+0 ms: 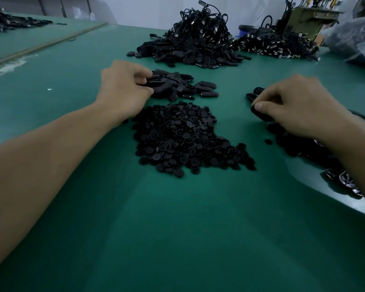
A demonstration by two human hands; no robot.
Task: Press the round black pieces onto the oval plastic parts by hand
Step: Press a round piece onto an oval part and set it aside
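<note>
Green tabletop spreads wide before the round-piece heap; left hand grips oval parts, right hand pinches one.

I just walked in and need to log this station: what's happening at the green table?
A person is working bare-handed. The left hand grips a piece in the small pile of oval plastic parts. The right hand pinches an oval piece, thumb on top, at the right-hand pile. The heap of round black pieces lies between the arms on the green table.
</note>
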